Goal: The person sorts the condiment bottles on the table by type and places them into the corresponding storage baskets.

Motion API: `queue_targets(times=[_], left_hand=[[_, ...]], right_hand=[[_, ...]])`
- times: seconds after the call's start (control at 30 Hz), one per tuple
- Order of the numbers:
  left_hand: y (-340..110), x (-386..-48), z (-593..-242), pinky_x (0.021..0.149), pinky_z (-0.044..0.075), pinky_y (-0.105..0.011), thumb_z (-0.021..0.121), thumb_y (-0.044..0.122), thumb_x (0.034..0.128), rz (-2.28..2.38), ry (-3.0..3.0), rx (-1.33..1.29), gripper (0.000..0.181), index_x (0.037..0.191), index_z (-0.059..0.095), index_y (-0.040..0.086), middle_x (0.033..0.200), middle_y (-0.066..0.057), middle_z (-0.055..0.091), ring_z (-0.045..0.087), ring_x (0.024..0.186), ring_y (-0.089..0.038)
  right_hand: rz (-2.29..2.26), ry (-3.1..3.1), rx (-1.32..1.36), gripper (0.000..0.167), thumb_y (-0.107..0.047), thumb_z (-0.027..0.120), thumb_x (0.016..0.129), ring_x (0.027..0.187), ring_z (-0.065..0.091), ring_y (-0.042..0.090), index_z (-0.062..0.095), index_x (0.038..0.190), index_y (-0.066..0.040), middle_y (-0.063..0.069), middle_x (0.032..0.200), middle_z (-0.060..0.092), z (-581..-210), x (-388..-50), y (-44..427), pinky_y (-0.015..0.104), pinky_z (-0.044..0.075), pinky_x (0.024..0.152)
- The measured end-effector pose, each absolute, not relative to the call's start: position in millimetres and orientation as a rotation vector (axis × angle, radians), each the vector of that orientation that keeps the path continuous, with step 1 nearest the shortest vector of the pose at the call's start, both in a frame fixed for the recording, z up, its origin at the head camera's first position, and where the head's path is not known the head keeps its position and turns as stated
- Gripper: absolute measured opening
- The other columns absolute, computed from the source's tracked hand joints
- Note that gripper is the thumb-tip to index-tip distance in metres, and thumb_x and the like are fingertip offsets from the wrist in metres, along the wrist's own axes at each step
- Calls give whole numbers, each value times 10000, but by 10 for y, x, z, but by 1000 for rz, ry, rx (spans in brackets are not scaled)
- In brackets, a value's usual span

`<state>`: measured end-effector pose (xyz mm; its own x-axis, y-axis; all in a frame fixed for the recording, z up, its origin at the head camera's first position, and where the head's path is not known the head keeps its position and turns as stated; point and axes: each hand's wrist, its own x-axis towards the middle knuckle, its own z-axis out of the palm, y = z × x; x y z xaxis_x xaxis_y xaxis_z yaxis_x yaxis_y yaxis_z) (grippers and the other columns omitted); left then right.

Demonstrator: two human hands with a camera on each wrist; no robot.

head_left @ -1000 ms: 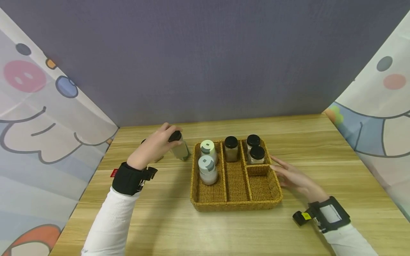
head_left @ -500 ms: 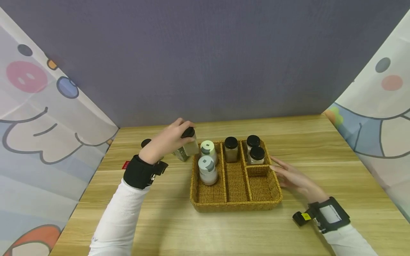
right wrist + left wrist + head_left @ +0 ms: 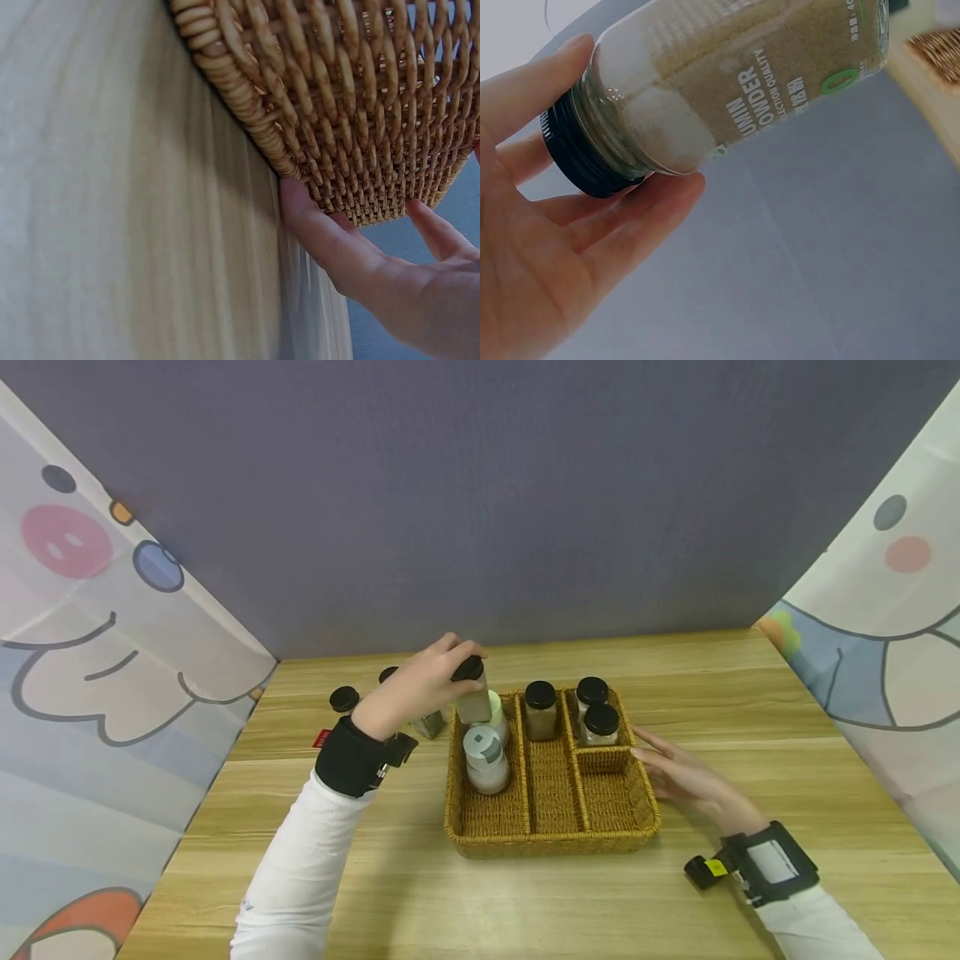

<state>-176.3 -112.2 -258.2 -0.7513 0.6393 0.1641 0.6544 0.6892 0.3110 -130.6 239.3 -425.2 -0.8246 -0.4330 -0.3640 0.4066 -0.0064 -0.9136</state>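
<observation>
Grey wall (image 3: 480, 510) behind, pale wooden bench (image 3: 720, 685) below, basket (image 3: 551, 845) sitting short of the bench's far edge. Here's the left hand (image 3: 420, 687), fingers clamped around the lid end of the cumin jar (image 3: 473, 703), over the basket's far-left corner: a top hold that seems to leave the glass clear. Right hand (image 3: 692, 783), fingers apart, touches the basket's right wall, presumably steadying it.

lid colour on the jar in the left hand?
Black; the lid shows best in the left wrist view.
</observation>
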Motion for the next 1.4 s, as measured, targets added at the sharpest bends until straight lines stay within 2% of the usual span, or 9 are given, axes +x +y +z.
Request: queue_targets(times=[0.3, 0.5, 0.77, 0.93, 1.07, 1.4], left_hand=[[-937, -1765, -2586, 614, 435, -254, 578, 211, 863, -565, -2866, -1128, 356, 1190, 500, 94, 977, -66, 466, 478, 741, -156], [-834, -1764, -2590, 600, 419, -246, 576, 231, 863, -562, -2874, -1143, 360, 1193, 498, 109, 974, -52, 460, 461, 729, -149], [-688, -1767, -2617, 611, 436, -244, 577, 247, 864, -524, -2906, -1198, 347, 1172, 497, 108, 1001, -64, 464, 477, 743, -151], [-600, -1770, -2648, 646, 444, -251, 590, 244, 855, -526, -2914, -1234, 363, 1171, 499, 90, 1002, -76, 463, 478, 767, -161], [-538, -1763, -2682, 625, 449, -225, 605, 226, 846, -519, -2902, -1250, 359, 1156, 501, 79, 997, -81, 475, 489, 748, -154], [-378, -1755, -2784, 615, 466, -183, 614, 233, 836, -436, -2900, -1296, 377, 1160, 500, 80, 1000, -80, 495, 523, 747, -138]], right_hand=[[-1884, 1705, -28, 750, -284, 460, 923, 1259, 145, 465, -86, 1415, -131, 321, 1395, 68, -4258, -1315, 2387, 562, 266, 975], [-1874, 1722, -49, 744, -287, 451, 926, 1255, 160, 468, -84, 1414, -120, 328, 1390, 75, -4272, -1319, 2384, 557, 282, 968], [-1865, 1746, -63, 727, -290, 436, 933, 1232, 272, 428, -76, 1415, -109, 326, 1380, 139, -4279, -1324, 2382, 527, 335, 948], [-1871, 1741, -64, 722, -292, 434, 934, 1244, 240, 433, -72, 1417, -116, 320, 1386, 126, -4283, -1325, 2384, 530, 325, 955], [-1875, 1734, -60, 724, -291, 440, 931, 1255, 197, 446, -69, 1417, -121, 318, 1389, 107, -4285, -1328, 2392, 542, 306, 961], [-1879, 1730, -34, 735, -293, 455, 925, 1240, 266, 417, -62, 1418, -120, 313, 1383, 145, -4276, -1334, 2400, 536, 297, 971]])
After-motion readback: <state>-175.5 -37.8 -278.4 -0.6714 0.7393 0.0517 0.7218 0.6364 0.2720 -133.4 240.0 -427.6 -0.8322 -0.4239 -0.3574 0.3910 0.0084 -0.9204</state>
